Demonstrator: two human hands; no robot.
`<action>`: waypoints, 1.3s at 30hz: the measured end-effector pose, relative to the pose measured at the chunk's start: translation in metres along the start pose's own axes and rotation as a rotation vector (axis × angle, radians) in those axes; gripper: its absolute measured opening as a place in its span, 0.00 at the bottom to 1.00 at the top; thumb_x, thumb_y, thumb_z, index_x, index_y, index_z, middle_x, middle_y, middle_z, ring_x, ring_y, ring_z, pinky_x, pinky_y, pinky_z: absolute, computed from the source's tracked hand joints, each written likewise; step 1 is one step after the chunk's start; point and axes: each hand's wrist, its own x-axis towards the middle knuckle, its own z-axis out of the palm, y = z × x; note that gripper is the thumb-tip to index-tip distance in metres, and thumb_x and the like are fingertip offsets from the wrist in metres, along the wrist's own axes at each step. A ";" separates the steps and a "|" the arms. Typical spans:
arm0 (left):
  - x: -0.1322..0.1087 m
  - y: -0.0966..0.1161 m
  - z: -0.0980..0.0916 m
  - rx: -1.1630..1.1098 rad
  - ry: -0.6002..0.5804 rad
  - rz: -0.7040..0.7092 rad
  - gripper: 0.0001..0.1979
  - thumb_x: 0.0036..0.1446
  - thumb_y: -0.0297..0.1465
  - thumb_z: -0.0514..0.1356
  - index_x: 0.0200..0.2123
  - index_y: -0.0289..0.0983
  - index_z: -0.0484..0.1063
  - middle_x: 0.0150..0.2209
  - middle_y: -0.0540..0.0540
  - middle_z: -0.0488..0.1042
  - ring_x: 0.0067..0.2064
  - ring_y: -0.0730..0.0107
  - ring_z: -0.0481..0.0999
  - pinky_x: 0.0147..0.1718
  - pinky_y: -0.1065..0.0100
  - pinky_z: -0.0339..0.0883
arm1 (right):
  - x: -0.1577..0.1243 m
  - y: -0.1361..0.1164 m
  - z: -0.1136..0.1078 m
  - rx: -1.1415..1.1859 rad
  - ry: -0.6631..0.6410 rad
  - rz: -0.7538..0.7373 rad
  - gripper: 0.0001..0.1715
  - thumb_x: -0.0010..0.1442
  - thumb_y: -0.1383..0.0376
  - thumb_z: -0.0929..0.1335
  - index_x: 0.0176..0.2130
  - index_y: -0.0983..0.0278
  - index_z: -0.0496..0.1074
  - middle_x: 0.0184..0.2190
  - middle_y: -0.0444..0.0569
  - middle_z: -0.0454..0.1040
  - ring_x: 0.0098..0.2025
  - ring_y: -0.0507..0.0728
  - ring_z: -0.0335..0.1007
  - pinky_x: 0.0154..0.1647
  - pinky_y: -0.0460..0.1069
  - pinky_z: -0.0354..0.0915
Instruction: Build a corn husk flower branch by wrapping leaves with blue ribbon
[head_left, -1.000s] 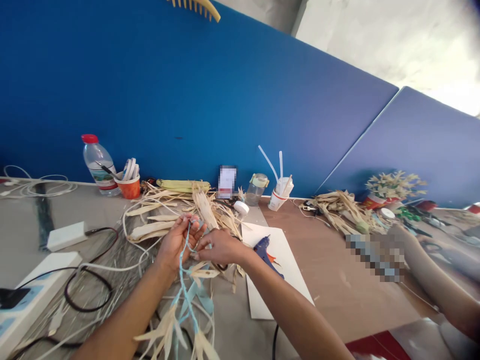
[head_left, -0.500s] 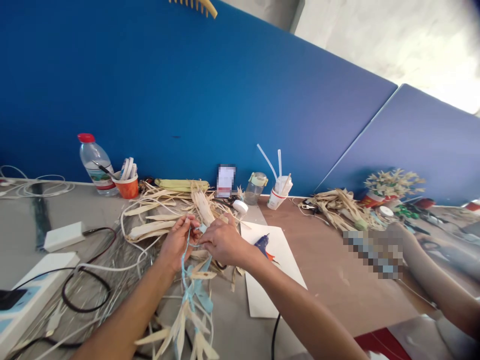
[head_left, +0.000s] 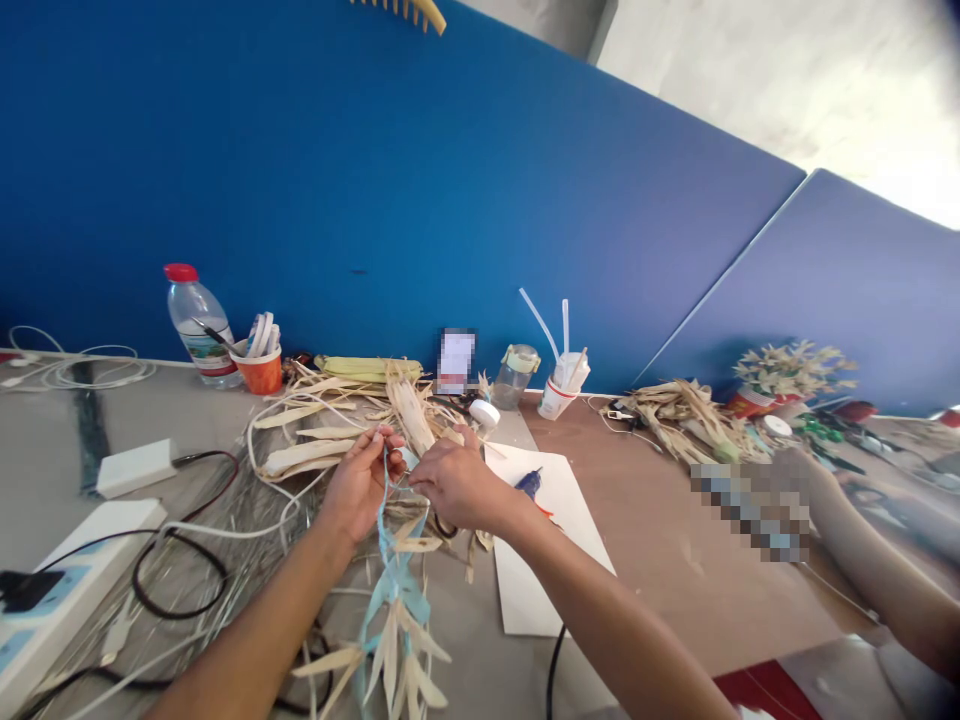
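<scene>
My left hand [head_left: 364,482] pinches the top of a light-blue strand [head_left: 384,530] between thumb and fingertips. Close on its right, my right hand [head_left: 455,480] has its fingers curled at the same strand, gripping a part that its own knuckles largely hide. Below the hands hangs a garland of pale, pointed corn husk leaves [head_left: 394,640], joined along the blue strand with some blue pieces among them. Just behind the hands lies a pile of dry corn husks [head_left: 307,455]. A blue glue gun [head_left: 529,484] rests on a white sheet [head_left: 525,590] beside my right forearm.
A bottle [head_left: 196,330], an orange cup [head_left: 261,372], a phone [head_left: 456,360], a jar [head_left: 516,375] and a cup with glue sticks [head_left: 557,397] line the blue partition. A power strip [head_left: 82,590] and cables lie left. Another person's arm [head_left: 862,540] is at right.
The hanging garland has swung slightly right. My left hand has turned a little, with its palm more in view, and both hands stay at the blue strand. The view has shifted slightly.
</scene>
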 end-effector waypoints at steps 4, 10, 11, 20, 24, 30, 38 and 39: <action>-0.003 0.003 0.005 0.038 0.002 -0.004 0.06 0.53 0.21 0.57 0.34 0.33 0.72 0.31 0.44 0.77 0.28 0.72 0.75 0.29 0.70 0.71 | -0.003 0.007 -0.006 -0.030 0.055 -0.001 0.11 0.57 0.70 0.64 0.32 0.61 0.76 0.31 0.48 0.76 0.42 0.58 0.66 0.56 0.64 0.38; -0.005 0.007 0.010 0.342 0.060 0.202 0.12 0.50 0.24 0.61 0.41 0.36 0.73 0.36 0.47 0.76 0.28 0.73 0.74 0.28 0.73 0.69 | -0.011 0.017 -0.026 -0.159 0.137 -0.029 0.13 0.57 0.72 0.63 0.31 0.61 0.75 0.29 0.47 0.74 0.41 0.57 0.63 0.57 0.62 0.36; -0.006 0.008 0.010 0.391 0.084 0.301 0.11 0.49 0.24 0.62 0.39 0.36 0.73 0.35 0.48 0.76 0.27 0.75 0.73 0.28 0.75 0.67 | -0.012 0.019 -0.032 -0.182 0.147 -0.035 0.13 0.57 0.72 0.63 0.31 0.61 0.75 0.29 0.47 0.74 0.41 0.57 0.63 0.57 0.62 0.36; -0.022 0.009 0.011 0.553 -0.108 0.472 0.17 0.42 0.13 0.62 0.31 0.40 0.77 0.54 0.42 0.67 0.38 0.69 0.74 0.45 0.71 0.66 | -0.020 0.024 -0.079 -0.202 0.108 -0.067 0.14 0.58 0.71 0.62 0.31 0.59 0.76 0.32 0.45 0.75 0.43 0.57 0.63 0.57 0.60 0.37; -0.024 0.008 0.010 0.529 -0.121 0.402 0.18 0.40 0.11 0.63 0.28 0.39 0.77 0.51 0.39 0.71 0.44 0.65 0.74 0.46 0.72 0.65 | -0.015 0.016 -0.081 -0.174 0.036 -0.107 0.14 0.58 0.71 0.63 0.31 0.59 0.76 0.31 0.44 0.76 0.43 0.56 0.64 0.55 0.58 0.40; -0.026 0.011 0.013 0.614 -0.178 0.319 0.16 0.40 0.12 0.63 0.25 0.40 0.78 0.37 0.40 0.79 0.46 0.62 0.73 0.47 0.71 0.64 | -0.008 0.013 -0.075 -0.091 0.022 -0.117 0.15 0.57 0.70 0.63 0.42 0.58 0.74 0.43 0.47 0.75 0.49 0.56 0.64 0.57 0.57 0.43; -0.016 0.012 0.014 0.786 0.078 0.367 0.02 0.45 0.28 0.64 0.27 0.37 0.76 0.19 0.53 0.70 0.16 0.77 0.60 0.14 0.76 0.52 | -0.032 0.049 -0.113 0.347 0.865 0.173 0.21 0.57 0.62 0.65 0.51 0.61 0.67 0.47 0.53 0.69 0.46 0.58 0.67 0.49 0.55 0.61; -0.015 0.014 0.014 0.777 0.095 0.354 0.03 0.45 0.30 0.64 0.26 0.36 0.75 0.17 0.53 0.68 0.15 0.78 0.58 0.13 0.76 0.51 | -0.038 0.053 -0.114 0.465 0.932 0.226 0.19 0.57 0.61 0.65 0.49 0.61 0.68 0.42 0.51 0.71 0.41 0.56 0.68 0.45 0.53 0.63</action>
